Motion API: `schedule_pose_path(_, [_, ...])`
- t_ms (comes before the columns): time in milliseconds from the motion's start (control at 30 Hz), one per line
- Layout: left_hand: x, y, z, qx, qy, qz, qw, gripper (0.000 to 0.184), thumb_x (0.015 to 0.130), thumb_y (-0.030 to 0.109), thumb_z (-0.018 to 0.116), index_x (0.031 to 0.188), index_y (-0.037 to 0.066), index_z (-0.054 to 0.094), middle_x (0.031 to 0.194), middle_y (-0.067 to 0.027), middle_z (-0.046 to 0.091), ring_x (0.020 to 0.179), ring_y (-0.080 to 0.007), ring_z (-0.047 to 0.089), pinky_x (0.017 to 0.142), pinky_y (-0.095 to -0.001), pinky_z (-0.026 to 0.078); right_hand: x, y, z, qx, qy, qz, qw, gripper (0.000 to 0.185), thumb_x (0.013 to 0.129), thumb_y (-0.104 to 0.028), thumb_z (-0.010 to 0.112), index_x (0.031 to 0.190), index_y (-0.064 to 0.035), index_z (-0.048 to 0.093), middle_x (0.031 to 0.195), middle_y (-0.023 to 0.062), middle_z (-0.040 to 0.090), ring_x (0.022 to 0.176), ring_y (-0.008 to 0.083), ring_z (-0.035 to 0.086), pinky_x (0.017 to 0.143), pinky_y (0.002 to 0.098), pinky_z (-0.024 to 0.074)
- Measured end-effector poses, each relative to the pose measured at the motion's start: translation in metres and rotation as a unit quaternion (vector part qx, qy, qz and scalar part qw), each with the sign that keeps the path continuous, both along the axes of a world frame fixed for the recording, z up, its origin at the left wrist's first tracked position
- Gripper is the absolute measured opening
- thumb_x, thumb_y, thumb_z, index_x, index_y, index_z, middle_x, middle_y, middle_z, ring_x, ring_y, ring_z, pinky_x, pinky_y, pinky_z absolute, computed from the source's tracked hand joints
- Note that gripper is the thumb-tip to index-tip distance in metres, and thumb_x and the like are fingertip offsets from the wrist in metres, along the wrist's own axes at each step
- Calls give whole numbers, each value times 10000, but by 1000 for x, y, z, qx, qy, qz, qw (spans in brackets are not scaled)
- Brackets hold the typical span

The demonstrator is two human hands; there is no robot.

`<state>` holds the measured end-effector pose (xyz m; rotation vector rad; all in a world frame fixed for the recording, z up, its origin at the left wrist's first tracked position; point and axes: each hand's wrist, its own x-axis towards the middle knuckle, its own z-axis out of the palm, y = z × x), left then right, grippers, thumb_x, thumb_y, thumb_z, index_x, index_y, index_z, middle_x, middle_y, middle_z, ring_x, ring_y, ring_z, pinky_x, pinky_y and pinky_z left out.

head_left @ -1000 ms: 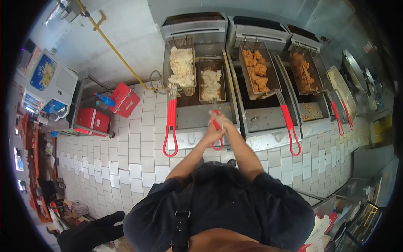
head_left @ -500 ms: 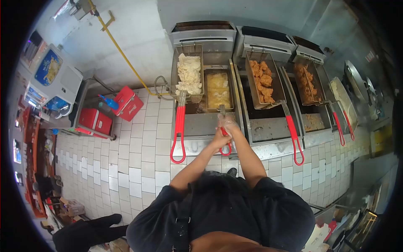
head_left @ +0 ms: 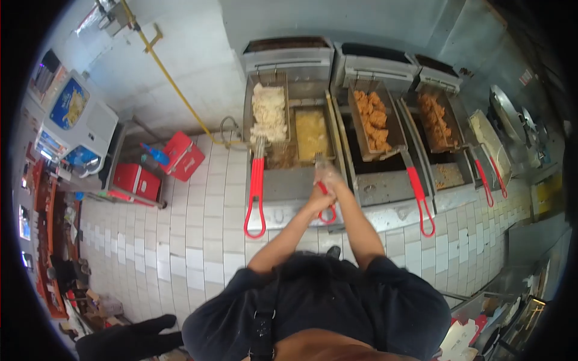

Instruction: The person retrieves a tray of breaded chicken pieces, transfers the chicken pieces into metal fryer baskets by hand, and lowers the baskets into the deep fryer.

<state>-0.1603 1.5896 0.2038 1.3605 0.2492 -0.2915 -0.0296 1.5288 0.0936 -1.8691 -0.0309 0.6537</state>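
Observation:
Both of my hands grip the red handle (head_left: 328,213) of a fry basket (head_left: 330,141) that sits low in the yellow frying oil (head_left: 311,129). My right hand (head_left: 329,175), in what looks like a clear plastic glove, closes round the handle near the wire end. Just behind it, my left hand (head_left: 320,199) is wrapped round the handle above its loop. Whatever lies inside this basket is hard to make out under the oil. To its left, a raised basket (head_left: 288,90) holds pale battered pieces (head_left: 269,112), its own red handle (head_left: 256,195) pointing toward me.
Right of my hands, two more baskets hold browned fried chicken (head_left: 373,120) and darker fried pieces (head_left: 435,117); their red handles jut forward. A pale-filled tray (head_left: 489,141) stands farther right. Red coolers (head_left: 137,180) and a drinks machine (head_left: 81,123) are at left, beside a yellow pipe (head_left: 174,81).
The view has shifted slightly. The held basket seems to sit a little lower in the oil, and its contents show less. Both hands keep their hold on the handle.

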Motion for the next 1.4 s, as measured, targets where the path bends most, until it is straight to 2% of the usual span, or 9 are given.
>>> schedule_pose_path(467, [5, 11, -54, -91, 177, -21, 980, 239, 842, 22, 569, 1062, 99, 514, 727, -9, 551, 519, -124, 526, 435, -277, 439, -17, 15, 21, 316, 182, -135, 921, 158, 969, -185, 519, 1087, -113, 443, 653, 46, 491, 511, 153, 495, 413, 293, 398])
schedule_pose_path(633, [23, 12, -37, -65, 93, -10, 994, 137, 843, 31, 562, 965, 87, 536, 727, -10, 568, 542, -120, 536, 445, -262, 435, 42, 5, -54, 127, 55, 23, 990, 315, 953, -336, 454, 1159, -116, 545, 817, 59, 621, 720, 165, 613, 623, 387, 515])
schedule_pose_path(733, [11, 22, -30, -19, 109, -96, 989, 293, 874, 103, 584, 1154, 37, 528, 952, -98, 622, 755, -172, 607, 659, -326, 517, -21, 17, 122, -81, 137, 0, 987, 389, 917, -272, 534, 1227, -39, 508, 1023, 141, 676, 930, 198, 666, 776, 384, 531])
schedule_pose_path(800, [-35, 55, 28, 39, 44, -31, 998, 450, 911, 204, 575, 1308, 19, 477, 1095, -150, 624, 939, -225, 612, 812, -387, 521, -34, 15, 85, -274, -181, -27, 944, 419, 958, -288, 482, 1278, -17, 485, 1097, 197, 660, 989, 265, 654, 868, 370, 505])
schedule_pose_path(867, [-83, 119, 43, -175, 11, 74, 982, 558, 949, 345, 514, 1389, 15, 421, 1151, -170, 621, 1036, -270, 612, 895, -430, 508, -70, 15, 85, -103, -339, -98, 930, 592, 952, -414, 513, 1370, -1, 439, 1160, 213, 626, 1043, 308, 610, 958, 451, 456])
schedule_pose_path(933, [-105, 160, 99, -391, 14, 94, 916, 619, 965, 451, 439, 1389, 0, 412, 1129, -168, 634, 1004, -283, 644, 861, -417, 532, -95, 28, 153, 193, -2, 24, 981, 588, 962, -429, 508, 1366, -5, 451, 1214, 186, 608, 1068, 271, 599, 951, 413, 463])
schedule_pose_path(1000, [-115, 163, 144, -433, 36, 103, 895, 645, 967, 487, 408, 1376, -11, 421, 1111, -164, 642, 966, -280, 667, 811, -393, 557, -137, 55, 247, 429, 273, 53, 860, 598, 962, -439, 521, 1380, -18, 450, 1211, 155, 614, 923, 214, 605, 869, 362, 495])
schedule_pose_path(1200, [-98, 156, 186, 56, -93, 73, 991, 209, 854, 136, 681, 994, 33, 566, 664, 26, 531, 486, -56, 449, 458, -244, 461, -113, 157, 252, 369, 179, 90, 908, 276, 941, -357, 590, 865, -93, 562, 741, -1, 533, 605, 105, 441, 690, 288, 489])
schedule_pose_path(1400, [-108, 153, 204, 36, -133, 49, 989, 289, 799, 32, 711, 1014, 59, 520, 692, 43, 527, 515, -32, 443, 463, -221, 434, -128, 146, 277, 426, 105, 123, 890, 203, 934, -260, 613, 856, -121, 487, 686, -63, 421, 541, 57, 395, 645, 260, 477])
